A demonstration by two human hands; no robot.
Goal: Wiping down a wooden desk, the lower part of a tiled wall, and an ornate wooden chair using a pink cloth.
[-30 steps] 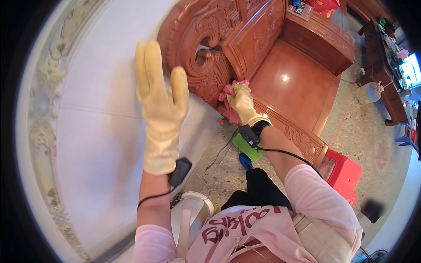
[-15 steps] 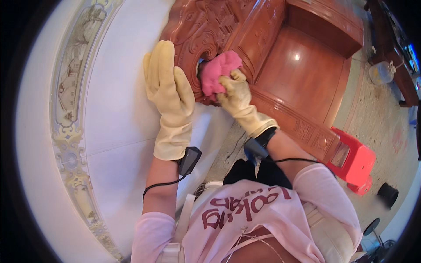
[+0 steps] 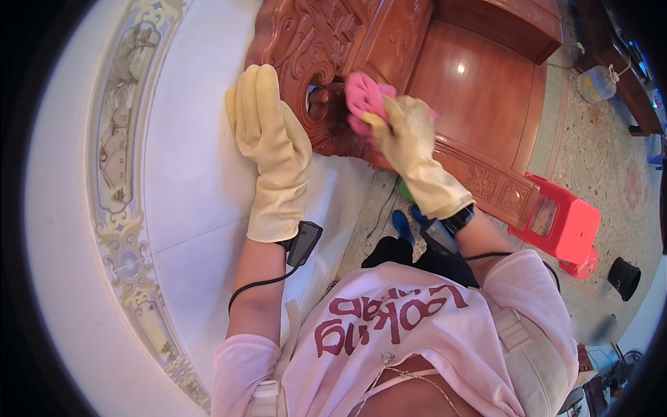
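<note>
Both hands wear cream rubber gloves. My right hand [image 3: 406,135] is closed around a bunched pink cloth [image 3: 367,97], which lies against the carved reddish-brown wooden armrest [image 3: 313,42] of a bench. Part of the cloth sticks out past the fingers on both sides. My left hand [image 3: 267,125] is flat, fingers stretched out and close together, against the white wall [image 3: 194,139] just left of the armrest's carved end. It holds nothing. The smooth wooden seat [image 3: 472,90] of the bench extends to the right of my right hand.
A red plastic stool [image 3: 566,219] stands by the bench's front corner, with a black round container [image 3: 624,278] beyond it. A clear plastic jug [image 3: 597,85] is on the speckled floor [image 3: 590,146] at the right. A decorated tile border [image 3: 118,153] runs along the wall.
My right hand has moved the pink cloth rightward, away from the opening in the carved armrest. My left hand stays flat by the wall. The view has shifted slightly.
</note>
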